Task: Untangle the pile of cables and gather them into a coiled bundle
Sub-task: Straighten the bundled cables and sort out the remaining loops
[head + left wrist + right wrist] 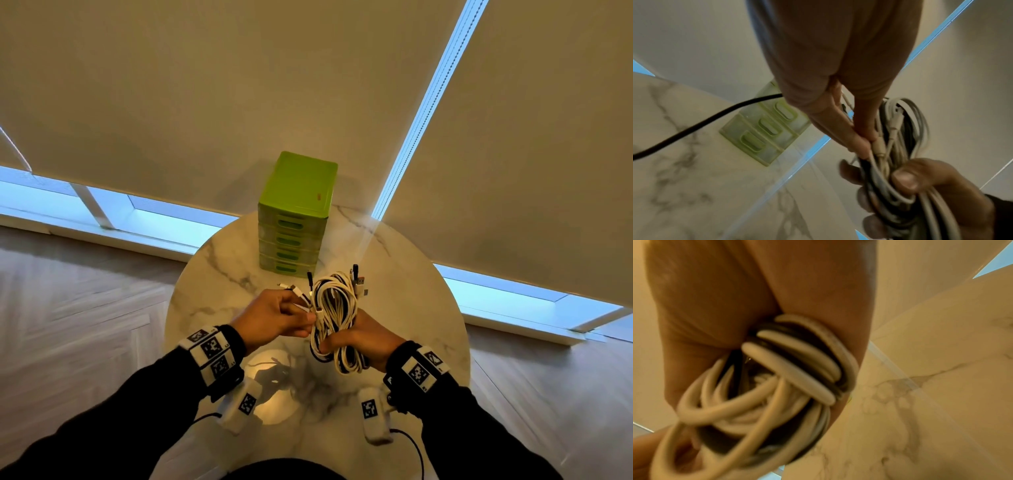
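Observation:
A bundle of white and black cables (334, 308) is held upright in loops above the round marble table (219, 260). My right hand (359, 339) grips the bundle round its lower middle, and loops hang below the fist. My left hand (284, 317) pinches a white cable end at the bundle's left side. Several plug ends stick out at the top (358, 281). In the left wrist view my left fingers (855, 138) pinch a white connector beside the bundle (900, 129). The right wrist view shows the cable loops (777, 386) wrapped in my fist.
A green set of small plastic drawers (294, 219) stands at the table's far side, just behind the bundle. Roller blinds (171, 85) cover the windows beyond. Wooden floor (68, 291) surrounds the table.

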The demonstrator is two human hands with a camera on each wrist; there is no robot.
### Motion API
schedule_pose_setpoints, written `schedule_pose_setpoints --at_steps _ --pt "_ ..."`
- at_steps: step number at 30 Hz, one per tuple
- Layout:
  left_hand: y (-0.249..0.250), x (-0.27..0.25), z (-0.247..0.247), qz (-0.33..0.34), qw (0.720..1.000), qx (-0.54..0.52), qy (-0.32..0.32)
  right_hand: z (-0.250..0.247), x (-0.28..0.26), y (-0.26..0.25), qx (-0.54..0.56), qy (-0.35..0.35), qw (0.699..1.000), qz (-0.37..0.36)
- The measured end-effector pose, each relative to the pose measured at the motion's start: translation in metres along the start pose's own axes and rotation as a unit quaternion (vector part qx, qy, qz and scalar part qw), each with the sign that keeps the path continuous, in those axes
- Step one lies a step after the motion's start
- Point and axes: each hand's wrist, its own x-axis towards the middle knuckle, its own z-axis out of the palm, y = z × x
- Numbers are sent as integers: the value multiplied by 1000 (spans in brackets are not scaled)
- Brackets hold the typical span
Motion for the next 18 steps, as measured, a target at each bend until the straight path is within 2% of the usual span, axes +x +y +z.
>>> schedule_pose_setpoints --at_steps 4,8,11,13,15,16,18 --pt "-5 3 9 12 1000 18 23 5 2 0 39 -24 999 -5" --pt "-3 4 15 0 1000 -1 18 7 8 5 -11 37 999 -25" --pt "-1 2 18 -13 997 -67 -29 3 10 8 -32 78 996 -33" --pt "1 2 15 -5 996 -69 -55 -2 9 8 -20 97 995 -17" --pt "3 2 6 53 998 29 -6 -6 5 8 12 111 994 16" --pt "2 3 -2 96 989 103 43 -7 2 9 41 111 993 30" --pt "-5 6 -15 148 951 241 127 -11 -3 7 97 101 989 41"
